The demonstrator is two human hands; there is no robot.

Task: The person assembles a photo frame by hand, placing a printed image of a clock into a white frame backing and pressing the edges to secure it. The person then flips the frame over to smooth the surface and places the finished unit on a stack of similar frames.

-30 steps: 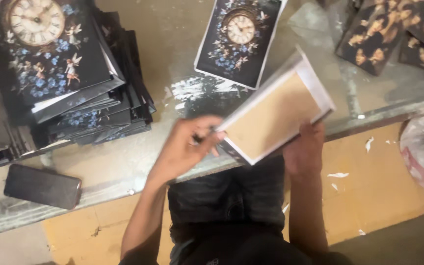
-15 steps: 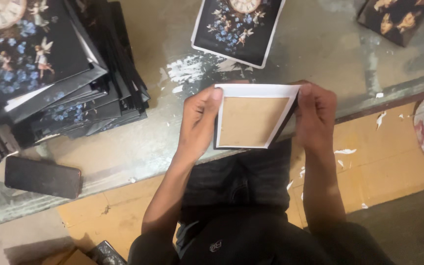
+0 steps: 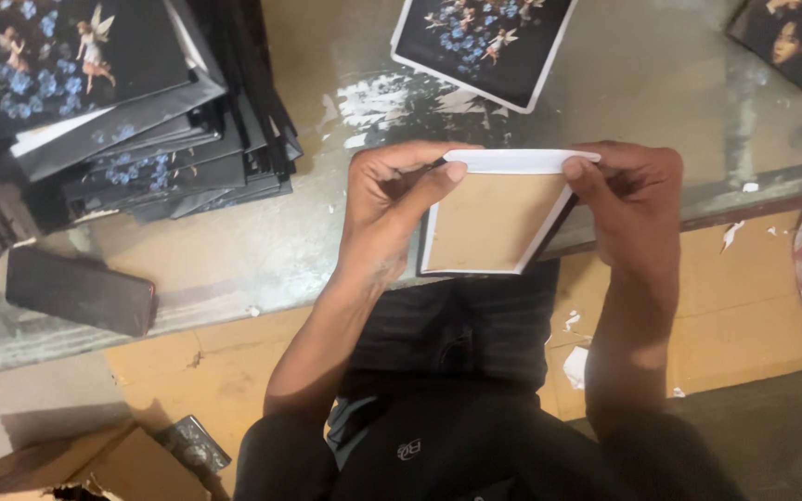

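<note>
Both grips are closing on one white-edged frame [image 3: 494, 218]: we are pinching its far top edge with our left hand [image 3: 392, 209] and right hand [image 3: 633, 209], thumbs on the white rim, brown backing facing us. From the head view, it is hanging level over the counter [image 3: 262, 250] edge, equally near both hands. Stacked dark prints [image 3: 132, 111] are lying well left, another print [image 3: 485, 42] just beyond.

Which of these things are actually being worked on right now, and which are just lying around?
In hand:
white-edged board panel, held by left hand and right hand.

Lying about:
stack of dark floral covers;
single floral cover;
black phone;
glass tabletop.
</note>
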